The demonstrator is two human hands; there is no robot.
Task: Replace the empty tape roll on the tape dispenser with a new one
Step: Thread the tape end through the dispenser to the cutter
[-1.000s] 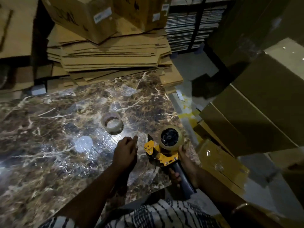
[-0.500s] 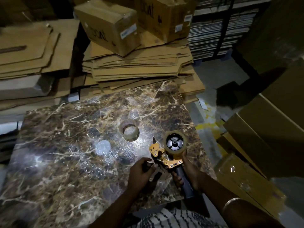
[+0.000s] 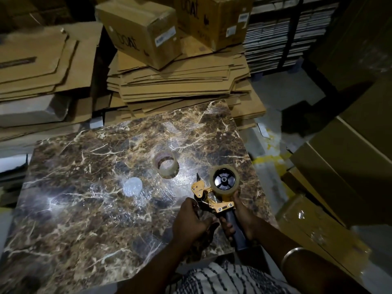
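Observation:
A yellow tape dispenser (image 3: 214,201) with a black handle stands at the near right edge of the marble table (image 3: 84,187). A clear tape roll (image 3: 226,193) sits on its black hub. My right hand (image 3: 244,215) grips the handle. My left hand (image 3: 188,221) is curled against the dispenser's front, fingertips pinched just below the roller. What the fingertips hold is hidden. A second roll (image 3: 156,164), thin-walled and nearly bare, lies flat on the table just beyond the dispenser, apart from both hands.
A round clear plastic piece (image 3: 132,186) lies left of the loose roll. Stacks of flat cardboard (image 3: 174,81) and two sealed boxes (image 3: 140,30) crowd the far side. Large cartons (image 3: 339,166) and a wrapped box (image 3: 314,230) stand on the right.
My left hand moved from the table surface beside the dispenser onto the dispenser's front. The right hand kept its grip on the handle. The view shifted up and back.

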